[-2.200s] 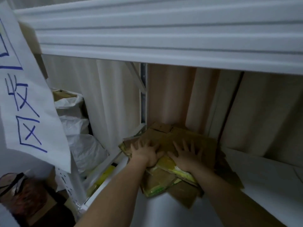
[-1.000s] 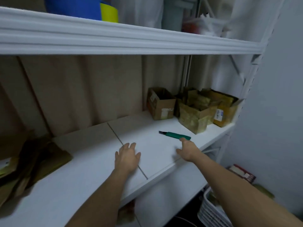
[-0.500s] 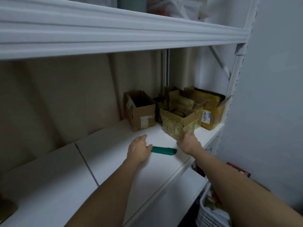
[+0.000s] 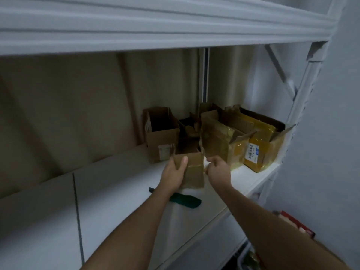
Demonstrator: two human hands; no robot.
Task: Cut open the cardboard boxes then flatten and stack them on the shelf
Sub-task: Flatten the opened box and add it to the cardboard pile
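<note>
A small taped cardboard box (image 4: 192, 170) stands near the front of the white shelf (image 4: 116, 193). My left hand (image 4: 173, 175) grips its left side, thumb across the front face. My right hand (image 4: 218, 170) is curled at the box's right edge and seems to pinch it. A green box cutter (image 4: 185, 199) lies on the shelf just below the box, partly hidden under my left forearm. Behind stand an open brown box (image 4: 161, 137), a taped box with raised flaps (image 4: 218, 141) and a yellow-taped box with a label (image 4: 261, 149).
The upper shelf beam (image 4: 175, 26) hangs low over the work area. A diagonal brace and upright post (image 4: 298, 102) close off the right end. Beige panels line the back. Red items (image 4: 296, 225) and a basket sit below at the lower right.
The view swung from the flattened stack at the left to the boxes at the right. My left hand left the cutter and both hands took hold of the small taped box, now nearer the front.
</note>
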